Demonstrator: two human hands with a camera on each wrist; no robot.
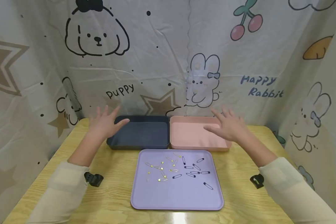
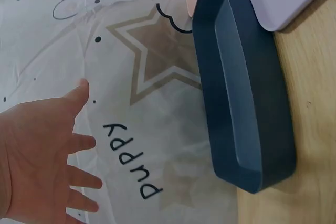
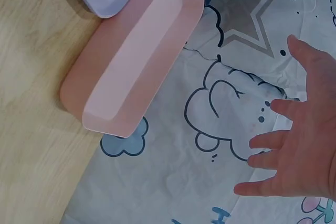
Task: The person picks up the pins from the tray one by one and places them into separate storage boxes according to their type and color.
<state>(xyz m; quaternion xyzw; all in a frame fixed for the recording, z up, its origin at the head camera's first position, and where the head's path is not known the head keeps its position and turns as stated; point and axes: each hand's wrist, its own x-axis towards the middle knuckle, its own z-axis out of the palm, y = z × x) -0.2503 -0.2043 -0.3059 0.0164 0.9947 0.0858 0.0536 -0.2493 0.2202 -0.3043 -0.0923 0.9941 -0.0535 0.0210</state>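
Note:
My left hand (image 1: 103, 125), fingers spread and holding nothing, hovers by the left end of a dark blue tray (image 1: 141, 143). On the other side my right hand (image 1: 227, 127) is likewise spread and bare, over the right part of a pink tray (image 1: 190, 144). In front of both trays lies a lilac tray (image 1: 175, 197). Several gold safety pins (image 1: 174, 170) are scattered on its left half. Several black safety pins (image 1: 208, 185) lie on its right half. The left wrist view shows the left hand (image 2: 42, 156) apart from the blue tray; the right hand (image 3: 307, 129) is apart from the pink one.
All three trays stand on a wooden table (image 1: 112, 199), the blue and pink ones side by side at its back. A white printed curtain (image 1: 156, 62) hangs behind the table and along both sides. Dark bands (image 1: 94, 179) sit at the sleeve cuffs.

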